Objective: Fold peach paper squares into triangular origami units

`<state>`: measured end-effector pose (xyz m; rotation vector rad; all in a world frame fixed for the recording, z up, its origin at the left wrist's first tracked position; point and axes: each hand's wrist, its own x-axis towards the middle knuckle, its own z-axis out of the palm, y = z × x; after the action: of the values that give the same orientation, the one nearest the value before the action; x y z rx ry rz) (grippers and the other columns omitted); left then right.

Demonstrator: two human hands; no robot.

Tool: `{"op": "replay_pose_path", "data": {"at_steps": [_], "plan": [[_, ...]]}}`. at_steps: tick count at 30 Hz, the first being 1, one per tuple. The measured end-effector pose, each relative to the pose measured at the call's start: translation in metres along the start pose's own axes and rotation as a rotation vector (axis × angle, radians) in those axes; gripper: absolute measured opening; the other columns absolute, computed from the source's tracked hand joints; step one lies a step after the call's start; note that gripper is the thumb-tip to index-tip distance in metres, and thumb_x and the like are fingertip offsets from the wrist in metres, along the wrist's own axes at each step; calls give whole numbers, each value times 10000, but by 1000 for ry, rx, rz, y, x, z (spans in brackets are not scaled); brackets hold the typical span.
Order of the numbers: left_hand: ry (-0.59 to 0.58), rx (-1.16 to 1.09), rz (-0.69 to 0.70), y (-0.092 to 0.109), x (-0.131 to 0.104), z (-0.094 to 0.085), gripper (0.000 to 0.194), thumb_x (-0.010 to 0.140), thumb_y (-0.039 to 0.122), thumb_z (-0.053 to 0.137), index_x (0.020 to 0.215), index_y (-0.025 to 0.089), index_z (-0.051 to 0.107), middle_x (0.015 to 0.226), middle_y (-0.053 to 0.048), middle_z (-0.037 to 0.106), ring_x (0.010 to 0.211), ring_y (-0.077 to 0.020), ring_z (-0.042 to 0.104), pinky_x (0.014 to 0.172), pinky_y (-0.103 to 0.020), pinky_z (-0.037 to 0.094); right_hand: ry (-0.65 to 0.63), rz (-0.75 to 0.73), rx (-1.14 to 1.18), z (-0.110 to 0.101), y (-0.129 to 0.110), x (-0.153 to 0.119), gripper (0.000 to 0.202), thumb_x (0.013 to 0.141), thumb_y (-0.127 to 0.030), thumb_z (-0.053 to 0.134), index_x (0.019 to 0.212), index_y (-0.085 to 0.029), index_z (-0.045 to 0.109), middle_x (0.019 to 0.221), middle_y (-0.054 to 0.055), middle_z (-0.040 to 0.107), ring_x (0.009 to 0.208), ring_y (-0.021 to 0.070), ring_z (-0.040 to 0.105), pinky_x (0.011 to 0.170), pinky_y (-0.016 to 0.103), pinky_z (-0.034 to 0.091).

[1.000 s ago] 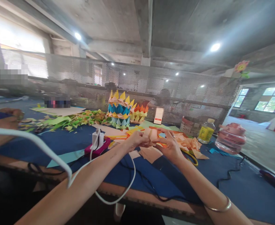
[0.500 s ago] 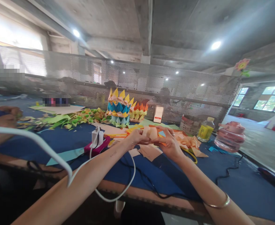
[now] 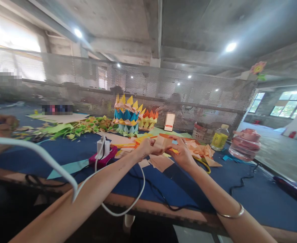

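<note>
Between my two hands, above the blue table, is a small piece of folded peach paper (image 3: pixel 161 143). My left hand (image 3: pixel 147 148) pinches its left side. On its right side, my right hand (image 3: pixel 181 151) has thumb and fingers closed at the edge. Loose peach paper sheets (image 3: pixel 161 163) lie beneath. Crumpled and folded orange paper (image 3: pixel 201 152) spreads to the right of my right hand. Behind stands a tiered origami piece (image 3: pixel 127 116) in teal, blue and yellow points, with a smaller red and yellow one (image 3: pixel 148 119) beside it.
A white charger (image 3: pixel 103 147) sits on a magenta power strip (image 3: pixel 105 159), its white cable (image 3: pixel 142 189) looping before me. Green paper scraps (image 3: pixel 87 128) cover the back left. A phone (image 3: pixel 169 122), yellow-labelled bottle (image 3: pixel 219 137) and pink jug (image 3: pixel 245 144) stand behind. Another person's hand (image 3: pixel 8 123) is at far left.
The peach paper has turned between my fingers and now shows a broader, flatter face. Both hands stay close together around it. The whole view has shifted slightly.
</note>
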<state>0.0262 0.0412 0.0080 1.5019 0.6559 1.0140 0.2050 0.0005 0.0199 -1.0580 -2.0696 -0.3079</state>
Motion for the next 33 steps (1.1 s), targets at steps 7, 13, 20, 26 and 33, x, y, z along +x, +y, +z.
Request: {"op": "replay_pose_path", "data": {"at_steps": [7,13,20,26,33], "plan": [[-69,-40,65,5,-4,6,336,478,203,773,770,79,662,706,-51,657,635,-134,588,657,-249,442,-13,87,30,1,-2,-1,189,796,-352,557,739,-212,669,1095,81,517,1020,236,479,871,395,389],[-114,-59,83,4,-3,9,325,499,196,767,791,97,664,723,-40,650,663,-129,581,686,-245,440,8,146,32,2,-4,0,181,791,-314,543,691,-197,637,934,78,569,1015,237,489,871,377,385],[-159,-85,74,1,-2,9,318,517,200,756,807,101,672,767,-49,651,707,-139,586,727,-249,440,23,172,33,2,-5,0,138,774,-273,552,676,-194,609,859,58,579,926,206,517,808,331,409],[-157,-76,45,3,-4,10,284,528,207,749,780,101,673,728,-35,648,668,-124,580,695,-239,445,19,161,23,2,-7,0,126,769,-277,551,698,-191,609,883,59,562,893,203,522,794,336,412],[-71,-88,48,3,-3,9,306,501,180,753,785,100,673,699,-27,651,641,-121,582,701,-262,468,183,324,198,12,2,-2,487,685,-431,624,1071,-175,473,982,89,563,837,199,540,683,323,450]]}}
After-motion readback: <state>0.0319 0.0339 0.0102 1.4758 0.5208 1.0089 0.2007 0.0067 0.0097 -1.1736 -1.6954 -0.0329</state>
